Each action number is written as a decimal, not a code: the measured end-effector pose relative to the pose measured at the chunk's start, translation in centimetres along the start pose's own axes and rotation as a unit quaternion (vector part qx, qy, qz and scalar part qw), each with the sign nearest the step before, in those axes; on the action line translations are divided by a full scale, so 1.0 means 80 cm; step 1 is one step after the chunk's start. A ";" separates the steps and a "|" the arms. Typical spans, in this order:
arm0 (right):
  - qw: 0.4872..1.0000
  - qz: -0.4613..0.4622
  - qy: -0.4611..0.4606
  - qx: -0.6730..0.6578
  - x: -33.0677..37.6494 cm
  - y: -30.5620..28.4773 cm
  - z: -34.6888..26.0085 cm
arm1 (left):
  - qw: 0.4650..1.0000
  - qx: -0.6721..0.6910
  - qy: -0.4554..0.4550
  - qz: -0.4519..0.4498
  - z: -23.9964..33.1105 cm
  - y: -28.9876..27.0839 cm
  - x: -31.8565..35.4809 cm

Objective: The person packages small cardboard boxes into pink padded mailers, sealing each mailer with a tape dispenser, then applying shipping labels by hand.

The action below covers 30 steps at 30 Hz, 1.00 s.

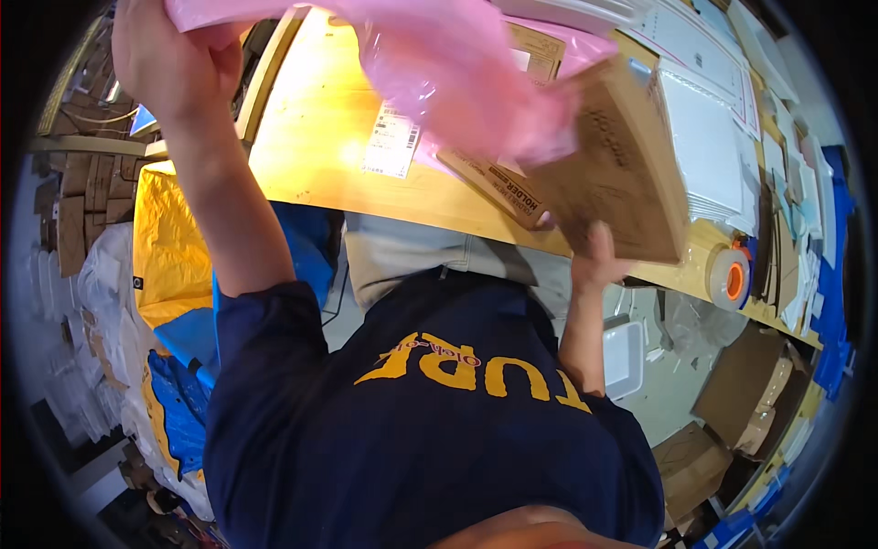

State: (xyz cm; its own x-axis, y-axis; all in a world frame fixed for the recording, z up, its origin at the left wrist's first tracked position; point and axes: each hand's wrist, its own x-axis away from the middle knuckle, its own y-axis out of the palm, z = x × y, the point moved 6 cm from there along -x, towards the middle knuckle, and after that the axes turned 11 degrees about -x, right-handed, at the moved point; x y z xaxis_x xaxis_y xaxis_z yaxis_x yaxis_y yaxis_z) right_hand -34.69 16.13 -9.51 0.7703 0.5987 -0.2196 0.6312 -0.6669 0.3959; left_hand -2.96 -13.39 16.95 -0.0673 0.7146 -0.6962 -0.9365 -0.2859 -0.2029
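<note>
My left hand (178, 69) is raised at the upper left, closed on one end of a pink plastic wrapping sheet (448, 78). The sheet stretches to the right, blurred by motion, and its far end lies against a flat brown cardboard box (622, 169). My right hand (599, 259) grips that box at its lower edge, with the thumb on the near face; the other fingers are hidden behind it. The box is tilted up above the table's front edge. Partly beneath the sheet, another brown printed box (494, 188) lies on the wooden table (302, 137).
A white printed label (391, 142) lies on the table. To the right are a stack of white padded sheets (709, 146) and a tape roll with an orange core (732, 276). A white tray (624, 359) and open cartons (745, 389) stand below; a yellow and blue bag (169, 247) hangs left.
</note>
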 end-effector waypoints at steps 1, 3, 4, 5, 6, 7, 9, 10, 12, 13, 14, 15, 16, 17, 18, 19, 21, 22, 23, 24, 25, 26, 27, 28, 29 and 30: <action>0.991 0.002 -0.023 -0.134 0.000 -0.021 -0.001 | 0.991 -0.102 0.085 0.014 0.000 0.000 0.012; 0.953 0.012 -0.041 -0.300 0.003 -0.059 -0.011 | 0.919 -0.298 0.253 0.045 -0.001 0.009 0.051; 0.943 0.025 -0.042 -0.329 0.007 -0.077 -0.018 | 0.827 -0.485 0.280 0.050 -0.010 0.042 0.098; 0.943 0.025 -0.043 -0.328 0.005 -0.089 -0.030 | 0.975 -0.216 0.058 -0.006 -0.028 0.053 0.130; 0.939 -0.042 -0.059 -0.337 0.002 -0.092 -0.051 | 0.979 0.085 -0.174 -0.063 -0.046 0.079 0.173; 0.932 -0.102 -0.077 -0.341 0.010 -0.094 -0.072 | 0.960 0.028 -0.241 -0.144 -0.040 0.094 0.208; 0.936 -0.077 -0.074 -0.336 0.029 -0.107 -0.090 | 0.957 0.055 -0.238 -0.156 -0.051 0.117 0.265; 0.938 -0.054 -0.073 -0.333 0.037 -0.114 -0.097 | 0.956 0.059 -0.240 -0.159 -0.058 0.119 0.286; 0.943 -0.004 -0.075 -0.325 0.052 -0.129 -0.106 | 0.915 0.111 -0.310 -0.235 -0.066 0.128 0.330; 0.944 0.001 -0.077 -0.320 0.062 -0.133 -0.109 | 0.912 0.114 -0.312 -0.241 -0.063 0.126 0.337; 0.956 0.033 -0.028 -0.289 0.072 -0.138 -0.102 | 0.935 0.004 -0.224 -0.276 -0.054 0.123 0.338; 0.964 0.064 0.020 -0.258 0.084 -0.143 -0.094 | 0.938 -0.106 -0.129 -0.304 -0.044 0.121 0.339; 0.967 0.096 0.069 -0.226 0.096 -0.148 -0.087 | 0.921 -0.212 -0.030 -0.326 -0.033 0.120 0.343; 0.966 0.128 0.117 -0.194 0.108 -0.152 -0.080 | 0.885 -0.313 0.071 -0.339 -0.023 0.123 0.348; 0.964 0.150 0.134 -0.175 0.117 -0.142 -0.077 | 0.884 -0.308 0.072 -0.343 -0.019 0.125 0.347; 0.961 0.172 0.149 -0.157 0.123 -0.129 -0.072 | 0.884 -0.276 0.139 -0.350 -0.005 0.134 0.346; 0.950 0.144 0.183 -0.208 0.132 -0.113 -0.065 | 0.872 -0.210 0.263 -0.355 0.020 0.145 0.346; 0.934 0.112 0.216 -0.262 0.136 -0.104 -0.060 | 0.860 -0.174 0.323 -0.354 0.029 0.148 0.351; 0.935 0.114 0.215 -0.259 0.139 -0.104 -0.060 | 0.861 -0.171 0.322 -0.354 0.026 0.152 0.352; 0.933 0.109 0.229 -0.256 0.142 -0.103 -0.057 | 0.853 -0.176 0.326 -0.368 0.021 0.157 0.357; 0.930 0.104 0.244 -0.253 0.146 -0.103 -0.055 | 0.844 -0.182 0.331 -0.381 0.016 0.164 0.362; 0.928 0.099 0.259 -0.250 0.148 -0.102 -0.053 | 0.835 -0.187 0.336 -0.394 0.011 0.170 0.366; 0.925 0.094 0.274 -0.248 0.149 -0.102 -0.051 | 0.826 -0.194 0.340 -0.406 0.007 0.176 0.368; 0.925 0.097 0.273 -0.246 0.150 -0.103 -0.051 | 0.826 -0.190 0.340 -0.407 0.005 0.181 0.366; 0.922 0.098 0.273 -0.255 0.149 -0.104 -0.050 | 0.811 -0.205 0.335 -0.432 0.000 0.188 0.362; 0.919 0.098 0.273 -0.266 0.149 -0.104 -0.048 | 0.795 -0.221 0.331 -0.457 -0.004 0.193 0.357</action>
State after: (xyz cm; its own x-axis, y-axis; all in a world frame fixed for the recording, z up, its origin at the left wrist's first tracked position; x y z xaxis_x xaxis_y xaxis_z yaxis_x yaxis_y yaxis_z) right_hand -31.13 30.51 -11.96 0.6122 0.7203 0.3262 0.2398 -0.5622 0.7914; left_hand -19.26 2.36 -6.27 0.9051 0.3024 -0.2989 -0.2675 -0.1415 -0.9531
